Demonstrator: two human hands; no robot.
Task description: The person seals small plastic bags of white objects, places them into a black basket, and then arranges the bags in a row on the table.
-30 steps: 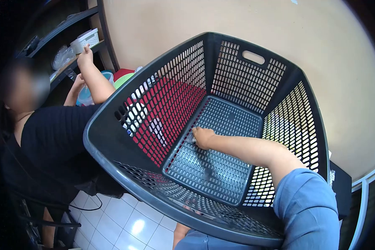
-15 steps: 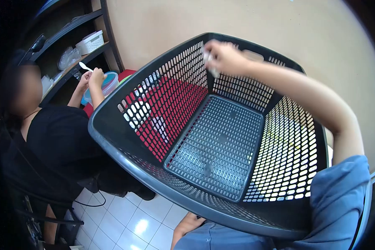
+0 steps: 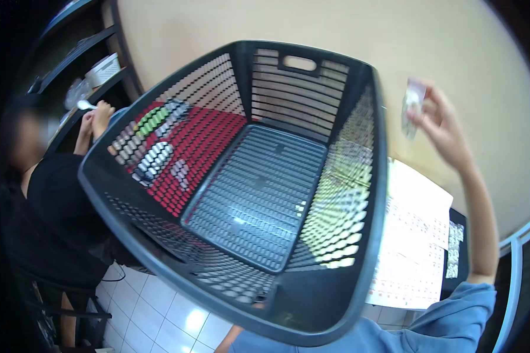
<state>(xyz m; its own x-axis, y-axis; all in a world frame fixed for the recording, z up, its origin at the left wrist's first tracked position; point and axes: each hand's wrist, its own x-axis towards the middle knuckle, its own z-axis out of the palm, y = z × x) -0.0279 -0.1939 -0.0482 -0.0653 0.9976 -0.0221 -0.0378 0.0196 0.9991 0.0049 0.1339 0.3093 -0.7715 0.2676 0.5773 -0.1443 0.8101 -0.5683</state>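
Note:
My right hand (image 3: 444,129) is raised beyond the right rim of a large black plastic basket (image 3: 330,235), in front of the wall. Pinched between its fingers is a small whitish, partly clear packet (image 3: 414,105), whose contents are blurred. The basket has slotted walls and a handle hole, and stands tilted in front of me with nothing lying on its floor. Of my left arm (image 3: 228,338), a piece shows under the near rim; the basket hides most of my left hand, and its fingers cannot be made out.
On the left a person in black (image 3: 59,217) holds a white spoon-like thing (image 3: 86,105). A dark shelf (image 3: 79,53) carries a white box (image 3: 103,70). To the right, printed sheets (image 3: 415,235) lie beside small packets (image 3: 454,250). A red surface shows through the basket.
My right hand has moved right with the packet, from over the basket's far side to outside its right rim. The basket now appears further left and turned, with the printed sheets uncovered.

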